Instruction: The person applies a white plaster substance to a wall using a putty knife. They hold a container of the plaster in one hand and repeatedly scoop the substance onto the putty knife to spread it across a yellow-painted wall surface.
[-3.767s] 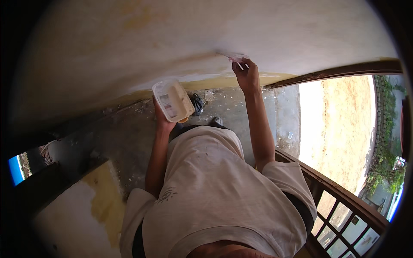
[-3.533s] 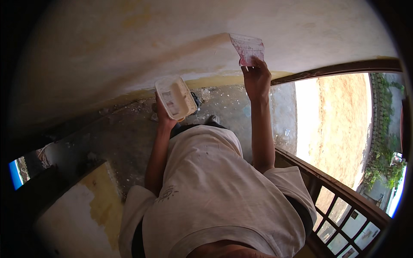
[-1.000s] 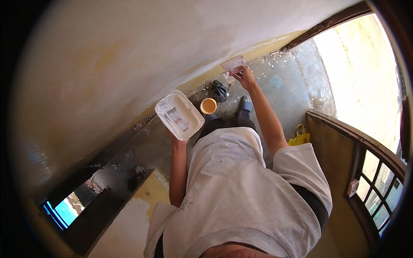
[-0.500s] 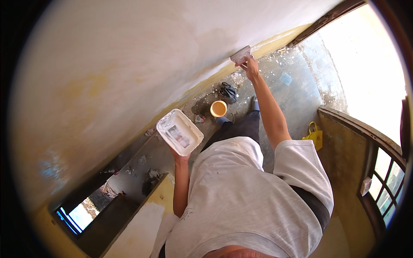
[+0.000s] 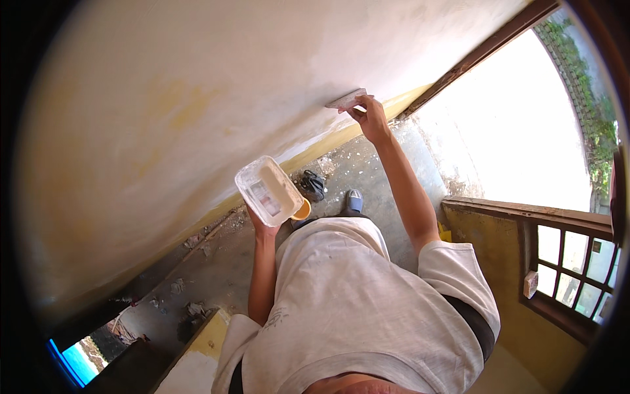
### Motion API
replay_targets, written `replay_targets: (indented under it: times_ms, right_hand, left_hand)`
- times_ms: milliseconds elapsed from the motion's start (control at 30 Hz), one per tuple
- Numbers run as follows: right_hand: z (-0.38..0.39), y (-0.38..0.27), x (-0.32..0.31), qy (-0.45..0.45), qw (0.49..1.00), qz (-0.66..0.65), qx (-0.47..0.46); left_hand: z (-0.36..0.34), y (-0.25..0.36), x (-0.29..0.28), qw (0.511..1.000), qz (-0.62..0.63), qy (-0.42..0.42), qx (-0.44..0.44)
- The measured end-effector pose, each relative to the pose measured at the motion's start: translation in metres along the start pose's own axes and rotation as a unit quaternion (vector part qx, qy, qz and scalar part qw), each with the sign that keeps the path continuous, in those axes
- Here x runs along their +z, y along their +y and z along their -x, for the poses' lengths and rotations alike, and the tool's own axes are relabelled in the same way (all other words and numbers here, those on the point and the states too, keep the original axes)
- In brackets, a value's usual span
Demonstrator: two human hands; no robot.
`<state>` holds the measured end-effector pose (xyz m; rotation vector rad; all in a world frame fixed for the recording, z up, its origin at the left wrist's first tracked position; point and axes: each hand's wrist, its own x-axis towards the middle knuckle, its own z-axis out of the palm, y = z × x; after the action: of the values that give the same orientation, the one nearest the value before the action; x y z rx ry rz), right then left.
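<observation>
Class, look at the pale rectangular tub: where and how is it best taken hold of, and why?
Probably by the outside of its near end, coming from below, where the left hand supports it: the pale tub is tilted with its open mouth facing the camera, so this grip leaves the opening free.

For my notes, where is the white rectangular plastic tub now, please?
In the head view, left of centre, the left hand holds the tub, partly hiding the round orange container.

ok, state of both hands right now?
Left hand: holding the white tub.
Right hand: closed on the flat scraper.
</observation>
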<state>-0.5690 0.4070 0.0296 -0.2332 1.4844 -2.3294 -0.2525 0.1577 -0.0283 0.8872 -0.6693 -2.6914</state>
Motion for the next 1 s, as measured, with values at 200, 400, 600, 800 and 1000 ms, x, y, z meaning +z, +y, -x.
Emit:
replay_targets:
  times_ms: [200, 400, 600, 800, 1000]
  right_hand:
    - [0.024, -0.123, 0.068, -0.006, 0.991, 0.088, -0.099]
    - [0.089, -0.118, 0.061, -0.025, 0.993, -0.098, -0.066]
    - [0.147, -0.062, 0.123, -0.107, 0.953, 0.284, 0.017]
    - [0.137, -0.015, 0.143, -0.138, 0.871, 0.464, -0.077]
    - [0.135, -0.013, 0.136, -0.136, 0.866, 0.466, -0.118]
  left_hand:
    - [-0.001, -0.007, 0.008, 0.999, -0.017, -0.004, 0.026]
    - [-0.008, -0.003, 0.033, 0.997, 0.049, -0.053, 0.007]
    - [-0.002, 0.008, 0.080, 0.997, -0.019, -0.069, -0.021]
    - [0.007, -0.005, 0.106, 0.991, -0.097, -0.082, -0.039]
    - [0.003, -0.018, 0.103, 0.988, -0.117, -0.093, -0.030]
